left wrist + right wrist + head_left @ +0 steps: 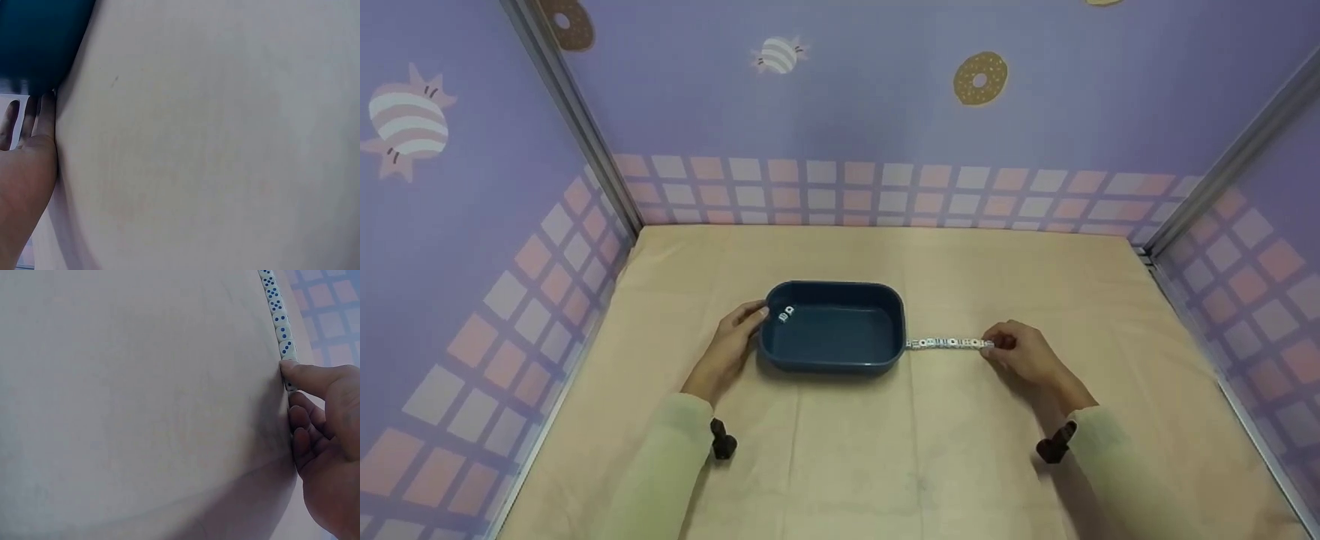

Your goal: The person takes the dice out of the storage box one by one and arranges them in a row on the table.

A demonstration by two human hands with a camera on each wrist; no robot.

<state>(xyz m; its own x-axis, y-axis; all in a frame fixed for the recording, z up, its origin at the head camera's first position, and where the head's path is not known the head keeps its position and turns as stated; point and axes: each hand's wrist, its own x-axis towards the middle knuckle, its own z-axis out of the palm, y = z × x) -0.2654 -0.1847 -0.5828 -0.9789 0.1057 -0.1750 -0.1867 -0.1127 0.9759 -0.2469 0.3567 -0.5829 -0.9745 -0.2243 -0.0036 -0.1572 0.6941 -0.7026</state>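
Note:
A dark blue rectangular tub point(831, 369) stands on the cloth, with two small white dice point(786, 314) inside near its left wall. My left hand point(735, 337) holds the tub's left end, thumb at the rim and fingers along the outer side; the left wrist view has the hand point(28, 174) by the tub's wall point(42, 50). From the tub's right side a straight row of white dice point(949, 343) with blue pips runs to my right hand point(1024, 352). Thumb and index finger of the right hand point(332, 410) pinch the end die, partly hiding it.
A beige cloth point(855, 450) covers the table. Purple panels with a pink and white check point(859, 187) stand at the back and both sides, joined by metal posts point(577, 112). Dark camera mounts point(723, 441) sit on both wrists.

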